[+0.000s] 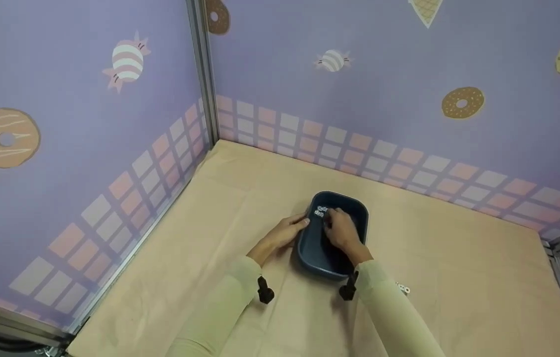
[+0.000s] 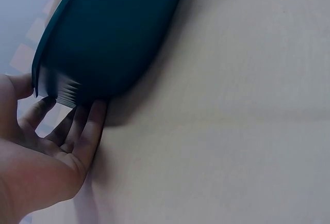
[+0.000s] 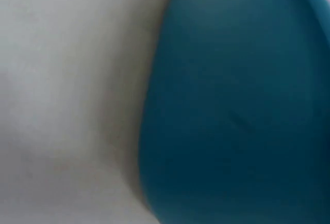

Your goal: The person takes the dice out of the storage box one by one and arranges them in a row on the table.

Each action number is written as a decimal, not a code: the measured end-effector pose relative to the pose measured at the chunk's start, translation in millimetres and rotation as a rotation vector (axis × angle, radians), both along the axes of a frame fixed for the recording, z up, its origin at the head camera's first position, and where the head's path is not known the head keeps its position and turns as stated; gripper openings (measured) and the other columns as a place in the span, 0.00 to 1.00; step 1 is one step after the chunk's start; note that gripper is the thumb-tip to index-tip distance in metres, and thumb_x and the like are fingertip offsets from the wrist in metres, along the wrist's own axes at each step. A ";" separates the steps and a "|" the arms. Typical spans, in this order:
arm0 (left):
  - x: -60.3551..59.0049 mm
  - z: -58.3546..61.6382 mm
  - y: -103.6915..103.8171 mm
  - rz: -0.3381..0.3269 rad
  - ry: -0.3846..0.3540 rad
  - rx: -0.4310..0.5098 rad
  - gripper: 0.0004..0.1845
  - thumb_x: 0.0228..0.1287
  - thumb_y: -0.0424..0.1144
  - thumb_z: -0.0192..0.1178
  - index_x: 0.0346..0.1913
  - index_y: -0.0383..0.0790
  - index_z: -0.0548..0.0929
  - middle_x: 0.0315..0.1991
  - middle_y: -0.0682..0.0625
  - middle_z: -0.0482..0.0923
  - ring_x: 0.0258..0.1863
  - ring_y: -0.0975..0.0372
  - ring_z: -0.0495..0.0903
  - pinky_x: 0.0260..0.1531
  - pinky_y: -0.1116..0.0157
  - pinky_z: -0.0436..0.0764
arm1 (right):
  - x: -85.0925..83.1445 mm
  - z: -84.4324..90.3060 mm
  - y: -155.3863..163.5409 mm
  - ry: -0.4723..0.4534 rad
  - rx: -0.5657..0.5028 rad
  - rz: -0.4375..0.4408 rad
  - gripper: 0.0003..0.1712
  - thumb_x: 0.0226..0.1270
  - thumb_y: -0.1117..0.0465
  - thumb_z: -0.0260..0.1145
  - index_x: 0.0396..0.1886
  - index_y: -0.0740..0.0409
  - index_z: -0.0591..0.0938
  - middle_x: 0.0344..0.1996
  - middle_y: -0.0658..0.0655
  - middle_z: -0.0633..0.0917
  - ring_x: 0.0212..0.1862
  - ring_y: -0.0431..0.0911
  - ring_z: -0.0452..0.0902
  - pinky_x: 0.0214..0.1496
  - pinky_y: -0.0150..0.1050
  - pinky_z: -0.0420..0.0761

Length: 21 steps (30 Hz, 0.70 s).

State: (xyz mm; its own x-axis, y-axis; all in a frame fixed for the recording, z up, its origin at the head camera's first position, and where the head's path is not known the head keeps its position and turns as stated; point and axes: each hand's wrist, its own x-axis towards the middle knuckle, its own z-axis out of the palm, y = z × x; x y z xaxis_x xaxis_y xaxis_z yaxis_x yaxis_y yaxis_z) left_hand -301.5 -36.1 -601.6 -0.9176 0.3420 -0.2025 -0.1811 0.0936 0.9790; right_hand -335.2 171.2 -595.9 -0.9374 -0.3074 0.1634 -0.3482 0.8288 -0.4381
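Observation:
A dark blue plastic tub (image 1: 312,260) stands on the tan paper-covered table (image 1: 458,277). My left hand (image 1: 287,230) rests against the tub's left outer wall. In the left wrist view its fingers (image 2: 85,131) lie straight along the tub (image 2: 103,33), with the thumb by the rim. My right hand (image 1: 342,229) reaches down inside the tub, fingers bent toward several small white pieces (image 1: 320,211) at the far end. Its fingertips are hidden. The right wrist view shows only a blurred blue tub wall (image 3: 237,110) and the table.
A small white piece (image 1: 403,288) lies on the table beside my right sleeve. Purple walls printed with sweets close the table at the left (image 1: 86,148) and the back (image 1: 409,124), joined by a metal corner post (image 1: 205,89).

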 end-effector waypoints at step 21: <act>-3.0 -4.4 -0.9 0.011 0.007 -0.042 0.31 0.85 0.53 0.51 0.83 0.49 0.65 0.77 0.43 0.71 0.69 0.52 0.78 0.64 0.54 0.80 | 120.5 25.6 183.7 0.014 -0.210 -0.018 0.06 0.68 0.69 0.76 0.40 0.58 0.87 0.34 0.47 0.87 0.37 0.44 0.84 0.40 0.36 0.85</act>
State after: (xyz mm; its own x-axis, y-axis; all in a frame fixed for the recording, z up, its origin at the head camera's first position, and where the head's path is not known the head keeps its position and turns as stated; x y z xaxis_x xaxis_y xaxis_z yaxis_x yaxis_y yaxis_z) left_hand -304.6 -37.0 -606.0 -0.9227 0.3231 -0.2102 -0.1756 0.1331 0.9754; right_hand -214.6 354.9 -570.3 -0.9397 -0.2482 0.2352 -0.3412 0.7262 -0.5968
